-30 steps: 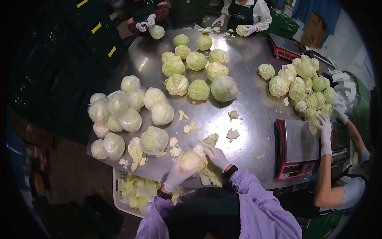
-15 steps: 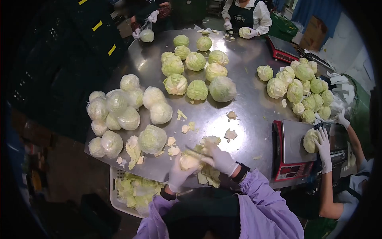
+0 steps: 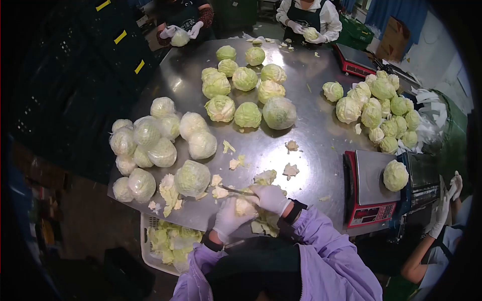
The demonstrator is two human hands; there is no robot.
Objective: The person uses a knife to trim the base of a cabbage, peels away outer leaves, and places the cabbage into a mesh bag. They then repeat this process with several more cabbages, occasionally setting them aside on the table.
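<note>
My left hand (image 3: pixel 232 216), in a white glove, is wrapped round the side of a small trimmed cabbage (image 3: pixel 245 207) at the table's near edge. In my gloved right hand (image 3: pixel 271 199) is a knife (image 3: pixel 232 189), its blade pointing left above the cabbage. Loose outer leaves (image 3: pixel 265 222) lie beside and under my right hand. Just left stands a larger pale cabbage (image 3: pixel 193 178) with torn leaves (image 3: pixel 169 192) next to it.
Wrapped cabbages (image 3: pixel 148 130) sit at left, unwrapped ones (image 3: pixel 247 115) farther back. A basket of leaves (image 3: pixel 146 246) is below the near edge. A red scale (image 3: pixel 372 210) bears a cabbage at right. Three co-workers stand around the metal table (image 3: pixel 311 150).
My left hand and the small cabbage have shifted slightly, and the knife now shows more clearly, pointing left. The co-worker at right has let go of the cabbage on the scale.
</note>
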